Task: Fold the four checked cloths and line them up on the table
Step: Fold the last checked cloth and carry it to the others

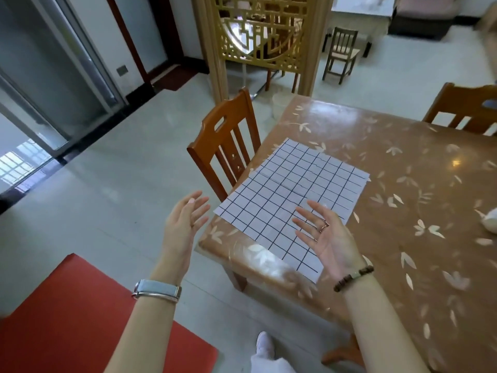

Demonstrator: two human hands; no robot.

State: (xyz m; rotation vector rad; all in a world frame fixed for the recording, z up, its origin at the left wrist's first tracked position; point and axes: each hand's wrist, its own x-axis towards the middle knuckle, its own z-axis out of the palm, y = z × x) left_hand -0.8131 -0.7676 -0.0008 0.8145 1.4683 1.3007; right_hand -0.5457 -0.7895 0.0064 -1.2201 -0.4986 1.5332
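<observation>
- A checked cloth [293, 203] is lying spread flat at the worktop's [403, 265] near-left corner, ready for folding
- Left hand [183, 227] and right hand [326, 235] are hovering open and empty, seemingly poised to take its edges

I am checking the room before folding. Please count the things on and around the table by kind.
Checked cloth, spread flat on the table: 1
Table: 1
Wooden chairs: 3
White thing at the right edge, unclear: 1
Total: 6

Checked cloth [293, 195]: one visible; white with dark grid lines, spread flat and unfolded, faint centre crease; lies beneath right hand [326, 238], just right of left hand [183, 224].
</observation>
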